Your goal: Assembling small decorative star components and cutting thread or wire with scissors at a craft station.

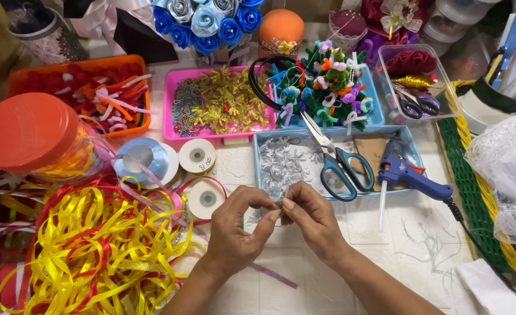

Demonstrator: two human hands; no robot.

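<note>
My left hand point(237, 224) and my right hand point(311, 217) meet at the middle of the white table, fingertips pinched together on a small silver tinsel piece point(279, 202). Just beyond them lies a light blue tray point(412, 143) holding several silver tinsel bows point(281, 163), blue-handled scissors point(340, 166) and a blue glue gun point(406, 174). The piece itself is mostly hidden by my fingers.
Loose yellow and red ribbon point(88, 251) piles up at left, beside ribbon spools point(197, 156) and an orange-lidded jar point(27, 131). Farther back sit a pink tray of gold bows point(220, 104), an orange tray point(100, 87) and colourful pipe-cleaner flowers point(328, 81). A woven basket point(473, 192) stands right.
</note>
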